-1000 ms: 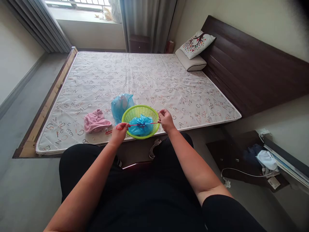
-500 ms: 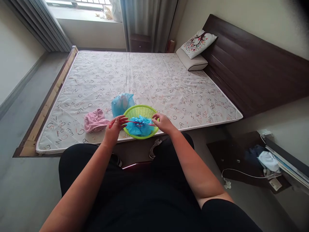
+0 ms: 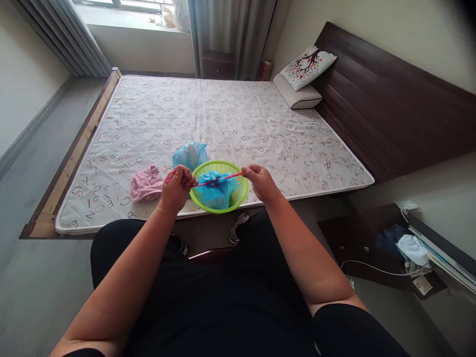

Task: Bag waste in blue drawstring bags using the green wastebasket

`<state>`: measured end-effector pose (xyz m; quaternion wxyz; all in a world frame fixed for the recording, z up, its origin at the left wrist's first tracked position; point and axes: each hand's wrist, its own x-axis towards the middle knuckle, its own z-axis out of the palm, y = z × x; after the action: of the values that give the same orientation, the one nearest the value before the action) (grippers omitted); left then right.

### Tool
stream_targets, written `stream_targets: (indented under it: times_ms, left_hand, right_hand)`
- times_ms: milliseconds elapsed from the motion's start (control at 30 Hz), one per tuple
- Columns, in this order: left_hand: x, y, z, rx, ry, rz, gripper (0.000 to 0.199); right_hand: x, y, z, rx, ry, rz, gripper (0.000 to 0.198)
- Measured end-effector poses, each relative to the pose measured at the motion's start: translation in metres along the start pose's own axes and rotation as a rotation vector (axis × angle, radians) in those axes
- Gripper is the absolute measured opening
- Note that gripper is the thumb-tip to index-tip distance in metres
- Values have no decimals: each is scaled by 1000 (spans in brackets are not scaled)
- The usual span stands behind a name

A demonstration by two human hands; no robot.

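A red string [image 3: 233,175] runs tight between my two hands, across the gathered top of a blue plastic bag [image 3: 215,198]. The bag sits in a lime-green plastic basket [image 3: 219,210] at the near edge of the mattress. My left hand [image 3: 177,184] is closed on one end of the string, and a red piece sticks out behind its fingers. My right hand [image 3: 259,179] pinches the other end just beyond the basket's right rim. Behind the basket stands a second blue plastic bag [image 3: 189,154] with something pale inside. A pink cloth [image 3: 146,184] lies crumpled left of my left hand.
The letter-printed mattress [image 3: 186,114] spreads out before me, with a cushion [image 3: 308,67] on a pillow [image 3: 297,94] by the dark headboard [image 3: 379,94]. To my right, a low dark cabinet [image 3: 349,243] carries clothes [image 3: 412,249] and a white cable [image 3: 375,268].
Both hands have closed more firmly on the string and drawn it taut. My right hand has moved slightly right and up. The bag's top now looks pulled tighter and higher.
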<state>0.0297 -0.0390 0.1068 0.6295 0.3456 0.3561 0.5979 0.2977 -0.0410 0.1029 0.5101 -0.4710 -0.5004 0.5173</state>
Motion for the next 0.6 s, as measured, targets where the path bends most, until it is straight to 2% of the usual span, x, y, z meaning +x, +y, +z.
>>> stream_targets:
  times_ms: [133,300,433,600]
  left_hand:
    - [6,21,15,-94,63,28,53]
    - [18,45,19,-166,138,4,51]
    - [33,64,24,5,116,52,48]
    - [51,97,42,358,14,146,34]
  right_hand:
    - [1,-8,11,418,79,38,54]
    - [4,-25,22,575,191,-44,49]
    - [17,-46,19,471,180,-162,51]
    - [32,-98,16,137,18,-250,45]
